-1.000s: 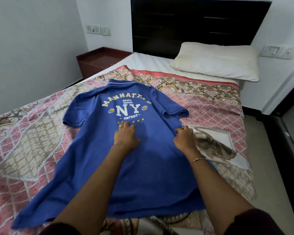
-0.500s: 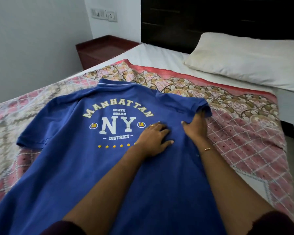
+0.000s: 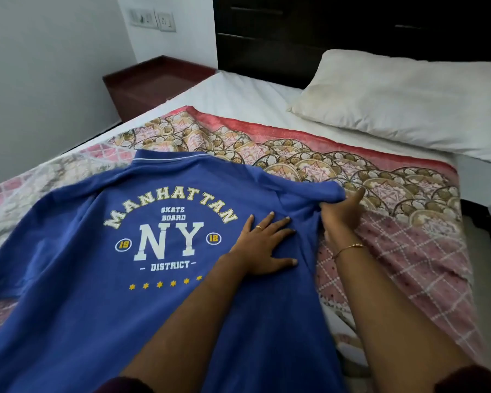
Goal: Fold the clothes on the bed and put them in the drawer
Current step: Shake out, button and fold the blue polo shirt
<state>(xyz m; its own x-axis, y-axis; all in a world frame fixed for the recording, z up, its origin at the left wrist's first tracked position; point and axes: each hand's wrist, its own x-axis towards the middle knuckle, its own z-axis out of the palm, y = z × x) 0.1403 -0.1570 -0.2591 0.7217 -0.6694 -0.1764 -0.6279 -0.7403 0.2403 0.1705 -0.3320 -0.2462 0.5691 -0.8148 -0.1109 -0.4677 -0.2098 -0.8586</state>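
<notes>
Nearest, both forearms reach away from the viewer over the blue polo shirt [image 3: 77, 307], dark maroon cuffs at the bottom edge. The left hand [image 3: 262, 245] lies palm down on the shirt just right of the print, fingers spread and flat, pressing the cloth and holding nothing; a thin ring shows on one finger. The right hand [image 3: 342, 212], a slim gold bangle [image 3: 349, 247] on its wrist, is at the shirt's right sleeve [image 3: 318, 194], fingers curled round the bunched sleeve end and pinching it up off the cover.

The shirt is soft knit, laid back upward and spread across the left and middle of the bed, its ribbed collar at the far end, with white and yellow "MANHATTAN NY" lettering and a row of yellow stars. Under it is a thin patterned bedspread [image 3: 403, 251], pink lattice turning to scalloped tan shapes with a red border. Farther off lie a smooth white sheet [image 3: 238, 92], a plump creased pillow [image 3: 408, 100] at the right, a dark headboard [image 3: 323, 26] and a reddish-brown bedside cabinet [image 3: 150, 83] at the left.
</notes>
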